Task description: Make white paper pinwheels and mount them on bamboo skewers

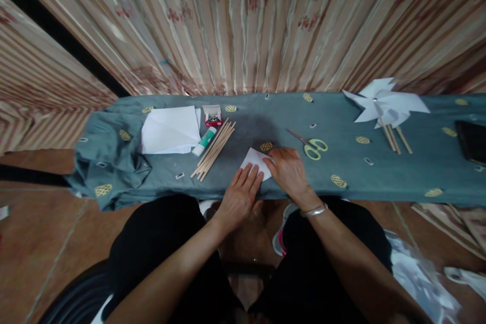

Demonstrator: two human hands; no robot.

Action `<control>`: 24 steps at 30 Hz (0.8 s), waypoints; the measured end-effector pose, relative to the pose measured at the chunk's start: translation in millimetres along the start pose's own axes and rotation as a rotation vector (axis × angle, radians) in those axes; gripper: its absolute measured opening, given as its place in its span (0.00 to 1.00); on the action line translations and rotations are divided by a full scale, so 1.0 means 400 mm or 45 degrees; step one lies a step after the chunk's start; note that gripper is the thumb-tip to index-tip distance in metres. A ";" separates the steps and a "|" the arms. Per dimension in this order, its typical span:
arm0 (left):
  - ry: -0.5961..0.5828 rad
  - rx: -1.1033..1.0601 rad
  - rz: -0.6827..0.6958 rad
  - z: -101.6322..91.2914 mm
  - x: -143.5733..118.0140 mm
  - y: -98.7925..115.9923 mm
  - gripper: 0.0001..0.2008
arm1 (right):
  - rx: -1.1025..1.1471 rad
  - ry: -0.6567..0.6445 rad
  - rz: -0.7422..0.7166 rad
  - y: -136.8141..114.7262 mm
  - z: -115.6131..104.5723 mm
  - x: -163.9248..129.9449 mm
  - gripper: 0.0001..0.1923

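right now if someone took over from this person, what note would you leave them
Left hand: flat, fingers spread, pressing the near edge of the folded white paper.
Right hand: palm down on the paper's right side.
On the blue-grey cloth: paper stack, glue stick, wooden sticks and pin box to the left; green scissors to the right.
Done: finished white pinwheels on sticks lie far right.
Left: this sheet is folded only, with no stick on it.

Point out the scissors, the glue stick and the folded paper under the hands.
scissors (312,147): head view, on the green handles.
glue stick (204,142): head view, on the middle of the tube.
folded paper (255,158): head view, on its bare upper part.
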State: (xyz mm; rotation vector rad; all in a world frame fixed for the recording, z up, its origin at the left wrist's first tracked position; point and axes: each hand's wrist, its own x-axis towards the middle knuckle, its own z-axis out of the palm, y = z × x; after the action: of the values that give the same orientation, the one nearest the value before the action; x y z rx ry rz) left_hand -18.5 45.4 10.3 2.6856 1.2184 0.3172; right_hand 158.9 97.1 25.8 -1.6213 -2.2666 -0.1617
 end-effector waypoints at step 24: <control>-0.038 0.226 -0.076 -0.010 -0.118 -0.043 0.34 | 0.080 0.080 0.197 -0.039 0.066 -0.085 0.22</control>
State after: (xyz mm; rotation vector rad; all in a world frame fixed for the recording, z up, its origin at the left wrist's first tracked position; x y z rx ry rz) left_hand -62.1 21.2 4.1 2.7824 1.3759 0.1672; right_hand 148.5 69.0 -8.9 -1.7258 -2.0688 -0.1001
